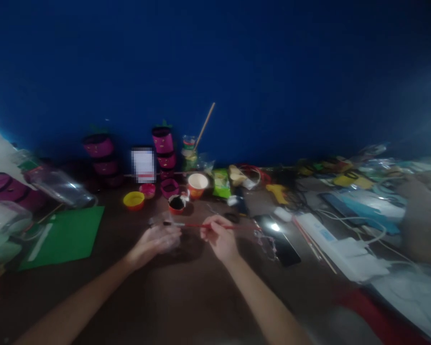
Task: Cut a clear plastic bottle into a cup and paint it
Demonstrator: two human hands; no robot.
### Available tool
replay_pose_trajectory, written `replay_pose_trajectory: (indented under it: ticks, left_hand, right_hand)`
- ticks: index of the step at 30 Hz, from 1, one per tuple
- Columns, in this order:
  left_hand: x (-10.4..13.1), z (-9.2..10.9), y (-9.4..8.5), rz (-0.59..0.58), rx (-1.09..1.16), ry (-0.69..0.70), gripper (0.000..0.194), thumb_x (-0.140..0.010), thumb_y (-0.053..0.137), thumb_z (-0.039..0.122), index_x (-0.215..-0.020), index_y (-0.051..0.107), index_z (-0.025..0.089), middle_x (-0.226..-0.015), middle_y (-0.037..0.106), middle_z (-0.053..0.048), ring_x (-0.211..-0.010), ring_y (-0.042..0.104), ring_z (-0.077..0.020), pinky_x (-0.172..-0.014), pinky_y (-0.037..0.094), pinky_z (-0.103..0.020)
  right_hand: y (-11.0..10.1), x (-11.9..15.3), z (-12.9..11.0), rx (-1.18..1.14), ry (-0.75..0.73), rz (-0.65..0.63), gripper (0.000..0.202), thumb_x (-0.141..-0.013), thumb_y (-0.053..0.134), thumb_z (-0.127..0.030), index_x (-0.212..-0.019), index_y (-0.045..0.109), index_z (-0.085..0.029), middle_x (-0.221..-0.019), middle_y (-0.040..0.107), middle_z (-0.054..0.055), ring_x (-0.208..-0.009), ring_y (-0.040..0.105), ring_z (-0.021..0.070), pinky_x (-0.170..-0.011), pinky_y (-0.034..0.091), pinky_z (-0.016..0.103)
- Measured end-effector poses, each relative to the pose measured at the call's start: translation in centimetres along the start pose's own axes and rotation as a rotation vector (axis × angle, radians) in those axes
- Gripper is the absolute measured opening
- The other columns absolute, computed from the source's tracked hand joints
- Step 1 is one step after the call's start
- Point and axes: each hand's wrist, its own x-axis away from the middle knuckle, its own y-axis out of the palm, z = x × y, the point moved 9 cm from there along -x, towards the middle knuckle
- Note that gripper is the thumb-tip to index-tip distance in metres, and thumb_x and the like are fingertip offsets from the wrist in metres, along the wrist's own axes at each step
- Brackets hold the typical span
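Note:
A slim red paintbrush (197, 225) lies level in my right hand (221, 237), pinched between thumb and fingers. Its dark bristles point left and reach over my left hand (156, 242). That hand is curled around a blurred, see-through piece that looks like clear plastic (162, 232); whether the bristles touch it I cannot tell. Just beyond the hands stands a small red cup of black paint (176, 204). A yellow-filled tub (134, 200), a pink tub (147, 190) and a white-lined paper cup (198, 184) stand around it.
Green sheet (66, 237) and plastic bottle (62, 184) lie left. Behind stand purple segmented cylinders (164, 151) and a pixelated screen (143, 164). To the right are a phone (282, 244), white power strip (339, 247), cables and a yellow glue gun (277, 192). A blue wall rises behind.

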Motion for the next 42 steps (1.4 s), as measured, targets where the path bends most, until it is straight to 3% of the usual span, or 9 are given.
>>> replay_pose_trajectory:
  ticks: [6, 16, 24, 29, 42]
  left_hand:
    - [0.1, -0.1, 0.0, -0.003, 0.032, 0.001, 0.056, -0.076, 0.066, 0.031, -0.125, 0.041, 0.019, -0.126, 0.056, -0.021, -0.122, 0.048, -0.0358, -0.107, 0.02, -0.06]
    - [-0.1, -0.2, -0.2, 0.007, 0.029, -0.018, 0.054, -0.076, 0.067, 0.032, -0.123, 0.044, 0.018, -0.126, 0.056, -0.021, -0.122, 0.048, -0.0363, -0.105, 0.025, -0.059]
    - [0.1, -0.3, -0.4, 0.05, -0.012, -0.04, 0.057, -0.072, 0.071, 0.033, -0.122, 0.049, 0.017, -0.126, 0.055, -0.021, -0.119, 0.05, -0.0386, -0.101, 0.032, -0.057]
    - [0.2, -0.6, -0.8, 0.083, -0.002, -0.046, 0.055, -0.071, 0.071, 0.032, -0.12, 0.052, 0.017, -0.115, 0.061, -0.016, -0.117, 0.052, -0.0388, -0.095, 0.04, -0.054]
    - [0.7, -0.3, -1.2, 0.126, -0.034, -0.044, 0.05, -0.073, 0.07, 0.031, -0.118, 0.053, 0.019, -0.116, 0.061, -0.015, -0.112, 0.056, -0.0364, -0.091, 0.044, -0.05]
  right_hand:
    - [-0.3, -0.2, 0.0, -0.016, 0.008, 0.007, 0.013, -0.068, 0.07, -0.03, -0.066, 0.065, -0.017, -0.055, 0.065, 0.0, -0.046, 0.058, 0.0107, -0.041, 0.039, 0.019]
    - [-1.2, -0.8, -0.2, -0.064, 0.026, 0.062, 0.014, -0.058, 0.076, -0.023, -0.064, 0.064, -0.02, -0.058, 0.061, -0.002, -0.049, 0.053, 0.0086, -0.044, 0.038, 0.02]
    - [-1.7, -1.0, 0.1, -0.072, 0.032, 0.079, 0.011, -0.063, 0.073, -0.022, -0.066, 0.063, -0.019, -0.056, 0.06, -0.003, -0.05, 0.054, 0.0075, -0.046, 0.038, 0.019]
    - [-1.2, -0.7, 0.4, -0.035, 0.061, 0.056, 0.013, -0.064, 0.074, -0.025, -0.065, 0.063, -0.018, -0.054, 0.064, -0.002, -0.044, 0.055, 0.0091, -0.041, 0.036, 0.019]
    - [0.0, -0.2, 0.4, -0.03, 0.038, -0.019, 0.013, -0.066, 0.073, -0.025, -0.068, 0.063, -0.018, -0.058, 0.067, -0.002, -0.046, 0.061, 0.0096, -0.041, 0.041, 0.017]
